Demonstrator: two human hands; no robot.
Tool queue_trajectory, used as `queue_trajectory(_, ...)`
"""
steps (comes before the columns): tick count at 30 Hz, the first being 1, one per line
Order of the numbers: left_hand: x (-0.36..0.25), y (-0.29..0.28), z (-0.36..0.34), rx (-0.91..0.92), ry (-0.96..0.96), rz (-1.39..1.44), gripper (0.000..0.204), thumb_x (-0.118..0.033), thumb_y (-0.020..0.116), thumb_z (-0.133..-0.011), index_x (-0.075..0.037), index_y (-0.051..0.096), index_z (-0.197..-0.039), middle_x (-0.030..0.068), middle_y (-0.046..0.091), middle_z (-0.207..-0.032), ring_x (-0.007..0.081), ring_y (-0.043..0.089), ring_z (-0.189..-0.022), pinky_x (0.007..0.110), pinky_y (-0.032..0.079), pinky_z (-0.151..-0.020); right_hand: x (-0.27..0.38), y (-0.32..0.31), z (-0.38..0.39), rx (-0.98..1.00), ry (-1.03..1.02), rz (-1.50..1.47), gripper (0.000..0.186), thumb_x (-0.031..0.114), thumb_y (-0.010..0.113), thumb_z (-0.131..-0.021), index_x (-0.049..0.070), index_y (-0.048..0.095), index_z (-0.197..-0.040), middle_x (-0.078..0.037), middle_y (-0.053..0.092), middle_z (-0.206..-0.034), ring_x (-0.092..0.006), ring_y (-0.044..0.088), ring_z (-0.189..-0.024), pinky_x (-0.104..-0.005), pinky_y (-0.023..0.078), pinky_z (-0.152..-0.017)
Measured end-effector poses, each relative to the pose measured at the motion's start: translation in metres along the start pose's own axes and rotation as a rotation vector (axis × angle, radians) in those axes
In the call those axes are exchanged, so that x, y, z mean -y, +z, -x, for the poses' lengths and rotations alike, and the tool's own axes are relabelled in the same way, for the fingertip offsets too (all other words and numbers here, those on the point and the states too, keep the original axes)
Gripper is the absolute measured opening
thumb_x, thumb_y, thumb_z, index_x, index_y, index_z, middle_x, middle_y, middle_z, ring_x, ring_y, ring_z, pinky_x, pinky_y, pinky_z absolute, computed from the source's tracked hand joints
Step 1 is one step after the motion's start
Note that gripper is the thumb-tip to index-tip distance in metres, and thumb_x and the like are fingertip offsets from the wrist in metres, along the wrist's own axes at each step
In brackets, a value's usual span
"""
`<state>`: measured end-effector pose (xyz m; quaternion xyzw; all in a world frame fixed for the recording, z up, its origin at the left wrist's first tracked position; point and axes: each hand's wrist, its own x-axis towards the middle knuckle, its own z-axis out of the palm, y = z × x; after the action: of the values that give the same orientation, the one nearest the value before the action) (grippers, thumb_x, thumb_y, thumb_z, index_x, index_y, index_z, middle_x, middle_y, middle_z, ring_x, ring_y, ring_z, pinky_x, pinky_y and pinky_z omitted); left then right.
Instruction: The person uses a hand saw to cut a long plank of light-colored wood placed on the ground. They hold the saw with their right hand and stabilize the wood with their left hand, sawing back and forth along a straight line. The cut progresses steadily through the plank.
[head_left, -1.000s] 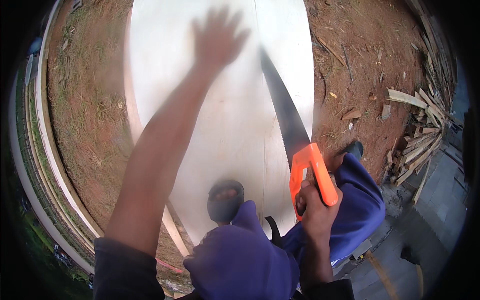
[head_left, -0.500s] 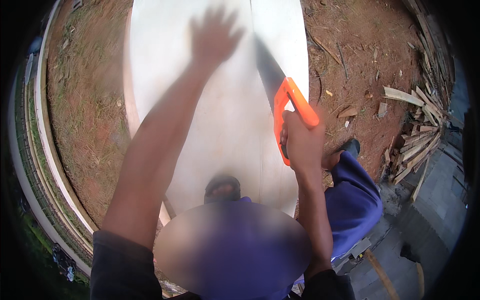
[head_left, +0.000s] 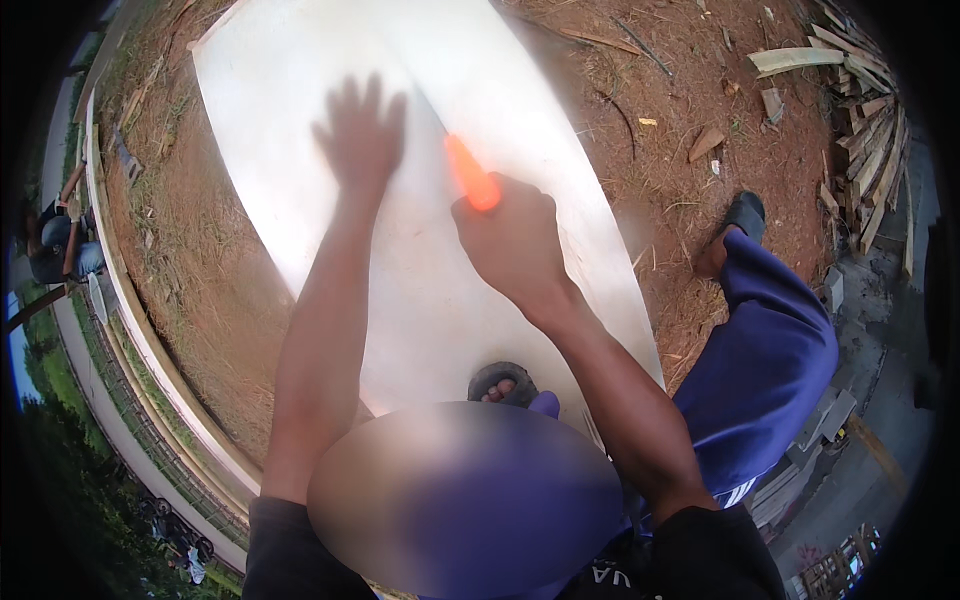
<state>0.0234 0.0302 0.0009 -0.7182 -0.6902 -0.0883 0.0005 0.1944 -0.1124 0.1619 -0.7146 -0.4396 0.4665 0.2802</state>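
A pale plywood sheet (head_left: 285, 130) stretches out in front of me on the dirt. My left hand (head_left: 362, 140) lies on it with fingers spread, holding nothing. Just right of it, my right hand (head_left: 508, 235) is closed on the orange handle of a hand saw (head_left: 470, 170). The saw's thin blade runs away from me along a faint line on the sheet, largely hidden by the handle and blur. My sandalled foot (head_left: 500, 383) rests on the sheet's near part.
Scrap wood (head_left: 868, 165) is piled at the right, beside grey paving (head_left: 880, 340). My other foot (head_left: 742, 215) stands on reddish dirt (head_left: 690, 110). Long boards border the left side. Beyond them, another person (head_left: 68, 250) is at the far left edge.
The view has turned, so the sheet now slants and another person shows at left. My right hand and saw have moved forward along the sheet, the blade now barely visible. My left hand stays spread.
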Motion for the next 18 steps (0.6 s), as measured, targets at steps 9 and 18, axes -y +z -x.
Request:
queue_trajectory(9,0.005,-0.008,0.0,-0.054,0.035,-0.015,0.063,-0.058,0.046,-0.103,-0.024,0.047,-0.155,0.012,0.034,-0.166,0.0374,0.024,-0.155,0.066,0.013,-0.122,-0.028,-0.067,0.161,-0.022,-0.067,-0.141,0.006,-0.005,0.067,-0.083,-0.006,0.063,-0.078,-0.006,0.059,-0.059,-0.0086,0.057,-0.052,-0.0269,0.046,-0.052)
queue_trajectory(18,0.007,0.001,-0.002,-0.042,0.019,-0.018,0.062,-0.057,0.045,-0.103,-0.025,0.045,-0.156,0.0117,0.033,-0.166,0.036,0.023,-0.156,0.066,0.012,-0.123,-0.024,-0.016,0.035,-0.012,0.029,-0.058,0.026,0.014,0.066,-0.089,-0.004,0.055,-0.073,-0.011,0.054,-0.055,-0.0145,0.049,-0.051,-0.0381,0.043,-0.052)
